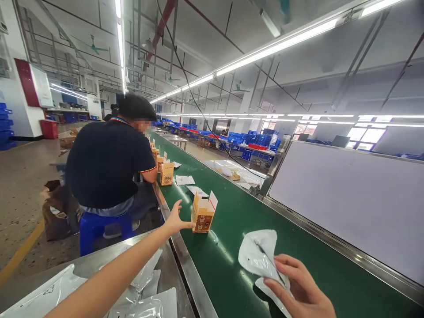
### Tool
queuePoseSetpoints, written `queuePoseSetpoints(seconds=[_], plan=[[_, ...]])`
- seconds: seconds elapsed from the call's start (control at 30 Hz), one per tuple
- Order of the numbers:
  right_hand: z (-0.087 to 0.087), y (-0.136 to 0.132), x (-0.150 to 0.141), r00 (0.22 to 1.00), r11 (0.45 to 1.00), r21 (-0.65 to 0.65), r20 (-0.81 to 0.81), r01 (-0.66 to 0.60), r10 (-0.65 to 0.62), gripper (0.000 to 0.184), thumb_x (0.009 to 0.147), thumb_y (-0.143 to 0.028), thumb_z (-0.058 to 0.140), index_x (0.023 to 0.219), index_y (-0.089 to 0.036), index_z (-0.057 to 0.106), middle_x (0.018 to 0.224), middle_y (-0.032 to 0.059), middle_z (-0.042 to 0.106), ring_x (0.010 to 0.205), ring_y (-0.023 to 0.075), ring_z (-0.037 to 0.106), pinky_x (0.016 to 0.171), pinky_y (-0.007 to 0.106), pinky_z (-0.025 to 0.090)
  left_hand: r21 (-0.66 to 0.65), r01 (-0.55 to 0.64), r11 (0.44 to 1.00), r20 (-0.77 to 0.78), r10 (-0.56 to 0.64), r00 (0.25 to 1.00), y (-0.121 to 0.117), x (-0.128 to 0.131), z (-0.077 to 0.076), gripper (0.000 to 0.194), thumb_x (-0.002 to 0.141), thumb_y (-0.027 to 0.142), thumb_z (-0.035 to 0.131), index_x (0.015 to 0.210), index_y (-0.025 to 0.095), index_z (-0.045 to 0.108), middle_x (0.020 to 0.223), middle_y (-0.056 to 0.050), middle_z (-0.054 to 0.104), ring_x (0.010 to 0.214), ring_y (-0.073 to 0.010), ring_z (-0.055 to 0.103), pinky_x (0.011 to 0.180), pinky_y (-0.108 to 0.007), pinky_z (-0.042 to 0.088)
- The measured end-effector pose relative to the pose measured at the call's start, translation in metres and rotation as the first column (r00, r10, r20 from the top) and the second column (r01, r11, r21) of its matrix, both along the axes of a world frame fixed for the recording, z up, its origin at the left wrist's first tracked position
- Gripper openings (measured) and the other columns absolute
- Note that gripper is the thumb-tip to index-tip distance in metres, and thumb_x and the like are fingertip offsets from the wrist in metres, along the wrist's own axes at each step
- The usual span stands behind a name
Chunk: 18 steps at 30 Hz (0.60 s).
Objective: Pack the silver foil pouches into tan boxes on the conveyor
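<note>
Left hand (179, 219) is out over the green conveyor belt (228, 221), grip wide, thumb right at the near open-topped cardboard box (202, 217) (flaps sticking up, brown print on the front). Right hand (300, 287) has its grip closed on some shiny white pouches (260, 254) above the belt. More pouches lie on the metal bench (179, 269), bottom left.

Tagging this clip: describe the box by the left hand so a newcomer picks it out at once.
Find the long green belt. The box stands on it, tan and brown, top open, white flap raised at picture right. What sets it apart: it's nearest the camera, with the left hand beside it; the other boxes stand farther up.
</note>
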State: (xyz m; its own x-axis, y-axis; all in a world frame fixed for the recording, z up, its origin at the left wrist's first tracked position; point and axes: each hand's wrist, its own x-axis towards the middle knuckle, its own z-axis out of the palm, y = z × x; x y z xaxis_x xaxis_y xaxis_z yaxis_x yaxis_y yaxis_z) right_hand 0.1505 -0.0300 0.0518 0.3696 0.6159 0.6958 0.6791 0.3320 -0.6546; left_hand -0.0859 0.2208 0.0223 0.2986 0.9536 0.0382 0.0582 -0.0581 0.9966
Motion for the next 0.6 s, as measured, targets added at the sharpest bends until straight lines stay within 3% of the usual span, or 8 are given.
queuePoseSetpoints(seconds=[0.07,0.13,0.27,0.4,0.53,0.6], plan=[[0.023,0.014,-0.003,0.99,0.986,0.13,0.079,0.107,-0.117,0.02,0.071,-0.04,0.076,0.083,-0.025,0.07,0.093,0.0066,0.062,0.076,0.0208,0.061,0.048,0.024,0.051,0.047,0.029,0.998,0.002,-0.029,1.0,0.016,0.019,-0.007,0.127,0.027,0.035,0.09,0.135,0.018,0.024,0.143,-0.023,0.027,0.138,-0.04,0.019,0.109,-0.053,0.022],[0.042,0.037,-0.011,0.961,0.948,0.277,0.182,0.155,-0.21,0.016,0.075,-0.033,0.075,0.087,-0.025,0.069,0.094,0.0061,0.059,0.078,0.0195,0.059,0.048,0.025,0.048,0.074,0.089,0.993,0.006,-0.089,0.996,0.022,0.04,-0.013,0.126,0.029,0.028,0.09,0.135,0.018,0.022,0.138,-0.023,0.035,0.134,-0.0391,0.03,0.107,-0.053,0.029],[0.058,0.091,-0.025,0.85,0.897,0.439,0.453,0.052,-0.271,0.012,0.082,-0.014,0.065,0.091,-0.02,0.067,0.093,0.0076,0.057,0.085,0.0199,0.055,0.067,0.033,0.053,0.159,0.192,0.968,0.003,-0.195,0.981,0.01,0.072,-0.02,0.095,0.041,0.02,0.084,0.123,0.017,0.036,0.109,-0.01,0.059,0.106,-0.0294,0.058,0.092,-0.044,0.047],[0.048,0.113,-0.026,0.697,0.939,0.342,0.684,-0.046,-0.215,0.021,0.084,-0.003,0.052,0.087,-0.017,0.066,0.086,0.007,0.06,0.089,0.0207,0.052,0.074,0.033,0.05,0.36,0.179,0.916,-0.041,-0.176,0.984,-0.025,0.08,-0.009,0.076,0.048,0.018,0.078,0.115,0.018,0.041,0.109,-0.006,0.057,0.102,-0.0246,0.058,0.092,-0.039,0.047],[0.033,0.081,-0.021,0.586,0.97,0.225,0.8,-0.093,-0.129,0.025,0.084,0.0,0.047,0.091,-0.017,0.064,0.086,0.0044,0.064,0.089,0.0206,0.056,0.081,0.037,0.046,0.521,0.099,0.848,-0.077,-0.068,0.995,-0.056,0.077,0.003,0.063,0.06,0.024,0.072,0.114,0.019,0.042,0.114,-0.01,0.054,0.108,-0.027,0.054,0.098,-0.044,0.041],[0.031,0.057,-0.019,0.527,0.991,0.099,0.849,-0.086,-0.039,0.026,0.081,0.001,0.049,0.096,-0.015,0.063,0.093,0.006,0.065,0.093,0.0223,0.057,0.084,0.038,0.046,0.653,0.103,0.751,-0.115,-0.037,0.993,-0.068,0.076,0.005,0.056,0.065,0.024,0.069,0.115,0.02,0.043,0.119,-0.011,0.054,0.114,-0.0276,0.051,0.102,-0.046,0.038]])
